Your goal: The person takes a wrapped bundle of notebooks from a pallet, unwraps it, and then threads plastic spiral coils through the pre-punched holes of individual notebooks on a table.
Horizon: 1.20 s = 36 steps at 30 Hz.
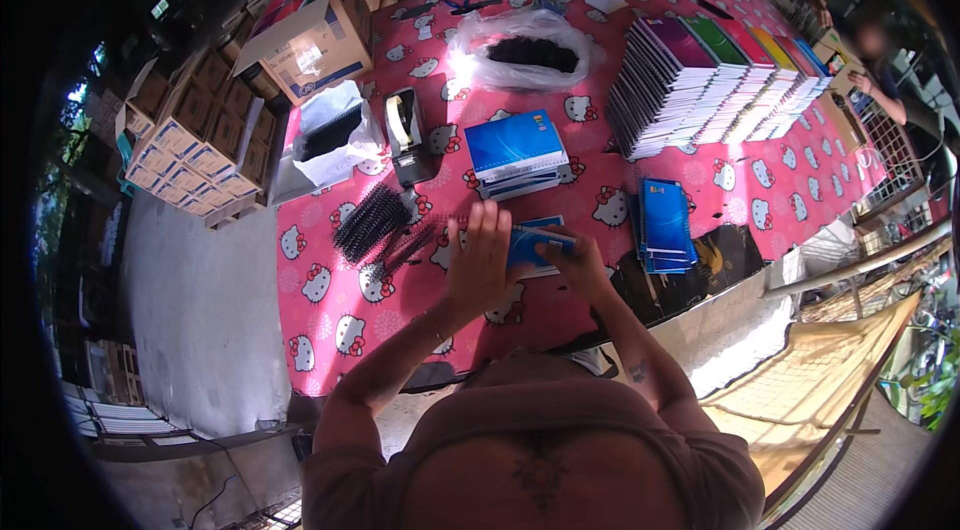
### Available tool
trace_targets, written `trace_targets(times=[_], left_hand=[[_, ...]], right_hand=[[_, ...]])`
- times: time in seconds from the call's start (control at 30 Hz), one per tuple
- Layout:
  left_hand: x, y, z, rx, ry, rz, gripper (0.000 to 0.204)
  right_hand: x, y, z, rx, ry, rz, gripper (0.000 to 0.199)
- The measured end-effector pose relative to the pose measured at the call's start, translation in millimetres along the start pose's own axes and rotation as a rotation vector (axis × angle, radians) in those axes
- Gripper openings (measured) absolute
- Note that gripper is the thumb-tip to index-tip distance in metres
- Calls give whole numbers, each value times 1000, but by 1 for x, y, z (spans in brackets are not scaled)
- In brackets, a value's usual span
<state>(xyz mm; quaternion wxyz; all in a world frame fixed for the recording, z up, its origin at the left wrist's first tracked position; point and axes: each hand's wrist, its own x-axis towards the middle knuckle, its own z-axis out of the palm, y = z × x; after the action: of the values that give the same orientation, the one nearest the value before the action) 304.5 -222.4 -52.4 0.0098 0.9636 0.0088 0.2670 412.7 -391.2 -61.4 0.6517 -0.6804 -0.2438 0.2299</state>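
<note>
A small blue notebook point(527, 248) lies in front of me near the table's front edge. My right hand point(580, 265) grips its right side, the thumb on the cover. At its left edge is my left hand point(478, 255), fingers stretched out and held together, palm toward the notebook; whether it presses on it I cannot tell. Black plastic binding spirals point(372, 225) lie loose to the left of my left hand. Just beyond my hands stands a stack of blue notebooks point(515, 145). Another pile of blue notebooks point(665, 220) sits to the right.
A tape dispenser point(408, 140) and a white bag of black spirals point(335, 135) stand at left. Farther back lie a plastic bag of spirals point(535, 50) and tall stacks of coloured notebooks point(690, 80). Cartons point(310, 50) flank the pink table point(320, 330). Other people work across it.
</note>
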Motion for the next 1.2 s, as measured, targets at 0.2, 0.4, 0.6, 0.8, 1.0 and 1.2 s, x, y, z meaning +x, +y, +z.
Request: trace_targets(times=[0.2,0.4,0.6,0.8,1.0,1.2], left_hand=[[-30,5,2,-52,-79,244,84],[20,7,-37,-57,79,196,82],[58,4,-53,-31,80,68,87],[34,17,-44,-29,126,163,86],[26,27,-45,-178,69,152,81],[58,0,-62,-284,47,221,46]], right_hand=[[-6,-28,-1,30,-6,46,31],[-20,-72,6,-34,-49,45,33],[-18,-64,8,-23,-40,-1,32],[-18,-39,6,-162,-55,-240,33],[-21,-46,14,-84,42,-123,30],[-13,-39,10,-81,47,-100,29]])
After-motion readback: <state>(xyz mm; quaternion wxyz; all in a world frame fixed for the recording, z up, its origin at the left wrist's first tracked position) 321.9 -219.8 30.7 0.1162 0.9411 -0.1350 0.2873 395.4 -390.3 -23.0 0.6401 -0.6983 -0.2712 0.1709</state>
